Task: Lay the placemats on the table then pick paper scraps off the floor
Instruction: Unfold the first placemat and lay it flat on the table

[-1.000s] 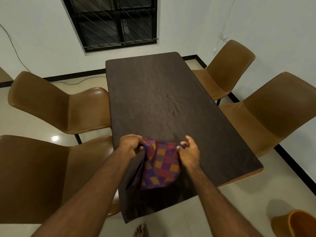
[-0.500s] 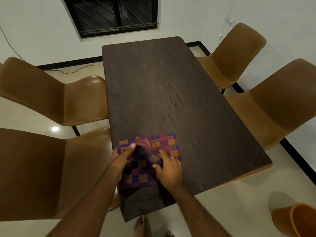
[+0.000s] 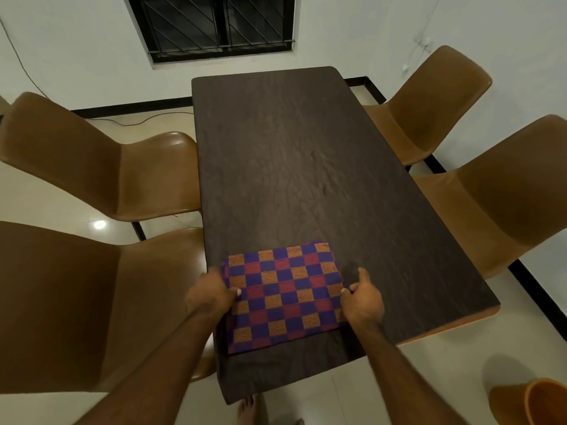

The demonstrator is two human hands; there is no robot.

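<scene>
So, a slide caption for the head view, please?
Left hand and right hand hold a purple-and-orange checkered cloth placemat on a dark rectangular table.

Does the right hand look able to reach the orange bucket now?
Probably not without stooping: the right hand pinches the placemat up on the table, and the bucket sits on the floor.

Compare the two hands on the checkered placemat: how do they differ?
The left hand pinches the placemat's left edge, right at the table's side. The right hand pinches its right edge, well in from the table's other side. The right hand has one finger pointing forward, and the left hand shows none extended. Both grip at mid-edge, with the placemat lying flat.
</scene>
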